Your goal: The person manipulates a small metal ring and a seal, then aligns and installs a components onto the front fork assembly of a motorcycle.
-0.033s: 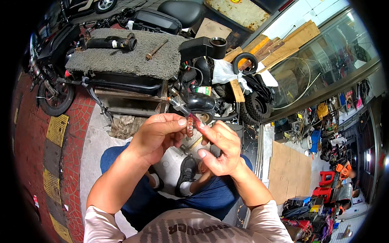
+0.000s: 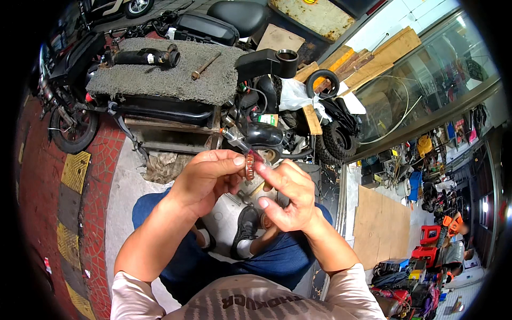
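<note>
Leftward, wheel: a motorcycle wheel (image 2: 69, 127) stands well out beyond the left hand.
Mat: ahead of the left hand, a grey mat (image 2: 160, 85) bears a black tubular part (image 2: 140, 57) and a long bolt (image 2: 208, 65).
Left hand: the left hand (image 2: 201, 178) pinches the ring at its near side, thumb uppermost; this grip seems best on the edge, clear of the ribs.
Ring: a small coppery ribbed ring (image 2: 249, 168), probably a bearing, sits upright between the hands.
Red smear: a red, grease-like smear (image 2: 256, 155) lies by the ring and the right fingertip; pressing it into each gap, turning the ring little by little, should coat evenly.
Right hand: the right hand (image 2: 292, 194) has its index finger out to the ring and thumb spread away; I cannot tell whether the fingertip touches. Light pressure would suit.
Tyre: a knobbly tyre (image 2: 337, 143) lies ahead and right of the right hand; grit is best avoided.
</note>
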The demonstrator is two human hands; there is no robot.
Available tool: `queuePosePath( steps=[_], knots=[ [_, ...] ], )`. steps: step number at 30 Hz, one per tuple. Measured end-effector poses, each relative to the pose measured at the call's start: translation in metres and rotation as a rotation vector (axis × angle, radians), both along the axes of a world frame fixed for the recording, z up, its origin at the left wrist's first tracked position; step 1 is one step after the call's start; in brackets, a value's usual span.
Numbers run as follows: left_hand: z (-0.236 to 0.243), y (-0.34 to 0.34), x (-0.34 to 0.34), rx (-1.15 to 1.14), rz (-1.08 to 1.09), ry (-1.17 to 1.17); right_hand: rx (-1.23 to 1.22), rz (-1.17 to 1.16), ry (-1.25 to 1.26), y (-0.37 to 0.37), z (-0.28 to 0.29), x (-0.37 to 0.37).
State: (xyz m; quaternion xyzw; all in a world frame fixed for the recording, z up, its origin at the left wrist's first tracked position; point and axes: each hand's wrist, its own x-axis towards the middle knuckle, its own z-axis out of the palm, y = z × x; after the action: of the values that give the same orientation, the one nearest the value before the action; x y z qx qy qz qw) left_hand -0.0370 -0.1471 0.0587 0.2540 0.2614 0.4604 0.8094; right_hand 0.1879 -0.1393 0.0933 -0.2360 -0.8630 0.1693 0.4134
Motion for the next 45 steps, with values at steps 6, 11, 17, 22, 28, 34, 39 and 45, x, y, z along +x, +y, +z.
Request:
queuePosePath(
  steps=[6,11,17,22,28,34,39,45],
  knots=[
    [0.006,0.0,-0.003,-0.016,0.024,-0.023,0.043,0.021,-0.058,-0.005,-0.009,0.012],
    [0.008,-0.003,-0.004,-0.061,0.126,-0.036,-0.953,0.015,0.463,-0.032,-0.019,0.016],
    [0.004,-0.012,0.014,0.611,0.406,0.4,-1.361,0.403,0.983,-0.043,-0.036,0.006],
    [0.001,-0.013,0.018,1.383,0.55,0.942,-1.421,0.608,0.976,-0.053,-0.025,0.015],
    [0.005,-0.017,0.031,1.619,0.53,1.039,-1.433,0.739,0.906,-0.052,-0.035,0.035],
    [0.004,-0.019,0.035,1.68,0.479,1.057,-1.443,0.79,0.867,-0.057,-0.038,0.041],
    [0.003,-0.018,0.035,1.636,0.48,1.052,-1.395,0.61,0.786,-0.066,-0.03,0.041],
    [0.002,-0.017,0.033,1.57,0.48,1.006,-1.109,0.355,0.486,-0.071,-0.029,0.039]
  ],
)
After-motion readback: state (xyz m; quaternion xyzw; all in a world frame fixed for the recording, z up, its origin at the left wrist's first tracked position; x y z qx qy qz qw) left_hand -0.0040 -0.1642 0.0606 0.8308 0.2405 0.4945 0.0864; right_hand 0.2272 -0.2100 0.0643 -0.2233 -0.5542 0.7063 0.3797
